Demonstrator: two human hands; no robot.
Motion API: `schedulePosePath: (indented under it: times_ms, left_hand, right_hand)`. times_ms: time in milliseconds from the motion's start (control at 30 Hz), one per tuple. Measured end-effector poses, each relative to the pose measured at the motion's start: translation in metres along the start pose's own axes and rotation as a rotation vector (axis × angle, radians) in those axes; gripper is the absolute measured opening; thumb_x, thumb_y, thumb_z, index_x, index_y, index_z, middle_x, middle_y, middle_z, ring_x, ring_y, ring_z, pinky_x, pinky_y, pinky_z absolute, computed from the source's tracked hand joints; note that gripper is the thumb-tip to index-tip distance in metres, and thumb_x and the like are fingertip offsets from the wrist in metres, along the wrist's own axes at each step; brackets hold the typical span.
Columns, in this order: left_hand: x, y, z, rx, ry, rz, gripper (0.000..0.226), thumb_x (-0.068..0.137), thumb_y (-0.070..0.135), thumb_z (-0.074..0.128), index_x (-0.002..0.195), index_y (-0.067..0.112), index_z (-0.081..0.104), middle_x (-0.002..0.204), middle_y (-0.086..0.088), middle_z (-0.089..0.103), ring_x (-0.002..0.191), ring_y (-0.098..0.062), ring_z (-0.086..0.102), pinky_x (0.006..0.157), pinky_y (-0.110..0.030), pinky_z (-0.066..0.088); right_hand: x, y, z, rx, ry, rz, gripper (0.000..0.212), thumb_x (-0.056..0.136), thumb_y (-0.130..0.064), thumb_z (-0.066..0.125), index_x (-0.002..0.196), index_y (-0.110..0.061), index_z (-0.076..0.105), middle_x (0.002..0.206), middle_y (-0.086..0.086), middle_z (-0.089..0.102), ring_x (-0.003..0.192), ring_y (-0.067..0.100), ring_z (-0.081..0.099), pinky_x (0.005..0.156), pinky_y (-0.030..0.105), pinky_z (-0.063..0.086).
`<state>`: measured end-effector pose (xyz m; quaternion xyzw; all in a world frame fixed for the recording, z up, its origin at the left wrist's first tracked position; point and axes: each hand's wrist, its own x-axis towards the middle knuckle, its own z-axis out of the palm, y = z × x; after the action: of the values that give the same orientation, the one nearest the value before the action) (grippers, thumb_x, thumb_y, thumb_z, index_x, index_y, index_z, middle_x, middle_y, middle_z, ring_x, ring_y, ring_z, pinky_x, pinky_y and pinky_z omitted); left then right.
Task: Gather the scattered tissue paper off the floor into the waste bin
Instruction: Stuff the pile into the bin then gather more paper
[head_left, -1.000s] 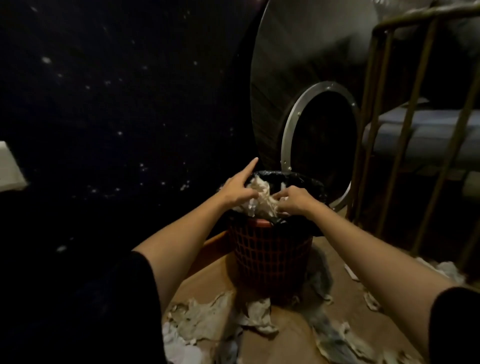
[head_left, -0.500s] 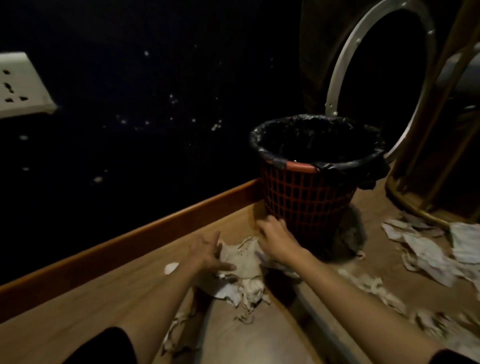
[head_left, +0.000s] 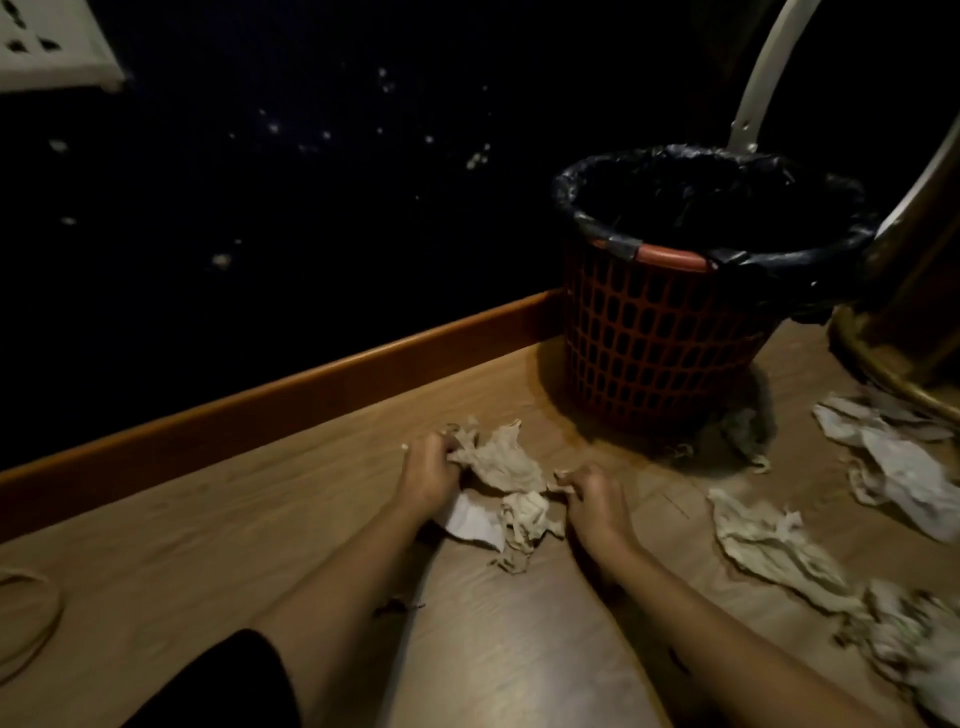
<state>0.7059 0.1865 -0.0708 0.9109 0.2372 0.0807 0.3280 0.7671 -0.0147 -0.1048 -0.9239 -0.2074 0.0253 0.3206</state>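
Both grips, left hand (head_left: 428, 470) and right hand (head_left: 592, 496), had left the bin (head_left: 660, 353) and now bunched fresh tissue (head_left: 506, 467) on the floor (head_left: 291, 519); another load was starting.

Both hands (head_left: 428, 470) have closed inward on the tissue pile (head_left: 506, 478).

Bare from elbow to fingertip on both sides: left hand (head_left: 427, 475) and right hand (head_left: 597, 501) without gloves, rings or a watch. Short black sleeve (head_left: 228, 680) ending above the left elbow. Too dim for any print or seam on the cloth.
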Motion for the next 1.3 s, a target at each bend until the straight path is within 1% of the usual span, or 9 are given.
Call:
schedulePosePath:
  times_ms: [133, 267, 400, 467, 600, 733, 900, 1167, 1300]
  left_hand:
    - [-0.024, -0.024, -0.051, -0.02, 0.096, -0.008, 0.03, 0.074, -0.008, 0.059, 0.079, 0.019, 0.071, 0.074, 0.001, 0.067, 0.073, -0.019, 0.065, 0.06, -0.029, 0.049]
    - [-0.079, -0.067, -0.081, 0.187, -0.183, 0.015, 0.036, 0.081, 0.009, 0.058, 0.112, 0.027, 0.059, 0.118, -0.004, 0.056, 0.112, -0.021, 0.053, 0.092, -0.036, 0.048]
    - [-0.135, -0.094, -0.079, 0.376, -0.481, 0.034, 0.065, 0.079, 0.044, 0.055, 0.135, 0.054, 0.024, 0.148, -0.009, 0.021, 0.138, -0.032, 0.018, 0.11, -0.052, 0.028]
    - [-0.15, -0.099, -0.068, 0.444, -0.406, 0.11, 0.056, 0.084, 0.043, 0.055, 0.134, 0.05, 0.033, 0.148, -0.012, 0.026, 0.138, -0.032, 0.021, 0.109, -0.045, 0.029]
    - [-0.156, -0.092, -0.052, 0.36, -0.132, 0.177, 0.036, 0.079, 0.011, 0.061, 0.113, 0.022, 0.062, 0.112, -0.008, 0.059, 0.109, -0.028, 0.051, 0.081, -0.027, 0.035]
    - [-0.147, -0.081, -0.075, 0.165, -0.003, 0.108, 0.032, 0.067, -0.001, 0.056, 0.092, 0.012, 0.071, 0.094, -0.011, 0.07, 0.093, -0.03, 0.061, 0.074, -0.026, 0.034]
    - [-0.148, -0.095, -0.141, 0.041, 0.333, -0.091, 0.031, 0.077, -0.005, 0.061, 0.099, 0.014, 0.071, 0.104, 0.004, 0.068, 0.099, -0.012, 0.058, 0.086, -0.026, 0.044]
    - [-0.178, -0.138, -0.181, 0.13, 0.401, -0.279, 0.028, 0.076, -0.002, 0.067, 0.1, 0.013, 0.07, 0.106, -0.009, 0.069, 0.1, -0.022, 0.061, 0.084, -0.032, 0.05]
    - [-0.189, -0.138, -0.163, 0.185, 0.325, -0.288, 0.029, 0.077, -0.002, 0.065, 0.102, 0.012, 0.07, 0.106, -0.007, 0.07, 0.099, -0.02, 0.062, 0.078, -0.022, 0.043]
  right_hand:
    - [-0.004, -0.048, 0.0, 0.196, -0.164, -0.041, 0.029, 0.087, -0.011, 0.06, 0.115, -0.011, 0.063, 0.12, 0.012, 0.059, 0.111, 0.024, 0.052, 0.085, 0.018, 0.035]
    - [-0.033, -0.067, 0.011, -0.208, -0.536, -0.139, 0.061, 0.084, -0.035, 0.061, 0.136, -0.043, 0.031, 0.144, 0.007, 0.031, 0.136, 0.034, 0.02, 0.107, 0.054, 0.029]
    - [-0.071, -0.063, 0.031, -0.221, -0.322, -0.233, 0.042, 0.09, -0.021, 0.051, 0.13, -0.034, 0.046, 0.135, 0.01, 0.043, 0.123, 0.035, 0.033, 0.098, 0.046, 0.038]
    - [-0.089, -0.06, 0.044, -0.13, -0.235, -0.31, 0.035, 0.09, -0.015, 0.051, 0.124, -0.024, 0.055, 0.12, 0.01, 0.055, 0.109, 0.032, 0.041, 0.086, 0.041, 0.045]
    - [-0.096, -0.055, 0.054, -0.056, -0.206, -0.435, 0.031, 0.079, 0.0, 0.062, 0.106, -0.015, 0.066, 0.097, 0.008, 0.064, 0.088, 0.028, 0.05, 0.068, 0.039, 0.051]
    - [-0.06, -0.076, 0.057, -0.051, -0.26, -0.41, 0.017, 0.076, 0.0, 0.06, 0.082, -0.012, 0.07, 0.081, 0.013, 0.064, 0.079, 0.036, 0.057, 0.068, 0.036, 0.044]
    - [-0.042, -0.148, 0.067, 0.128, -0.349, -0.422, 0.016, 0.088, -0.008, 0.058, 0.1, -0.01, 0.069, 0.105, 0.009, 0.063, 0.098, 0.024, 0.057, 0.087, 0.036, 0.048]
    - [-0.088, -0.208, 0.127, -0.025, -0.584, -0.741, 0.025, 0.089, -0.01, 0.051, 0.112, -0.01, 0.06, 0.122, 0.014, 0.05, 0.115, 0.032, 0.042, 0.098, 0.041, 0.041]
    - [-0.119, -0.181, 0.136, -0.068, -0.44, -0.941, 0.019, 0.085, -0.011, 0.049, 0.096, -0.007, 0.064, 0.1, 0.014, 0.061, 0.098, 0.03, 0.049, 0.078, 0.038, 0.05]
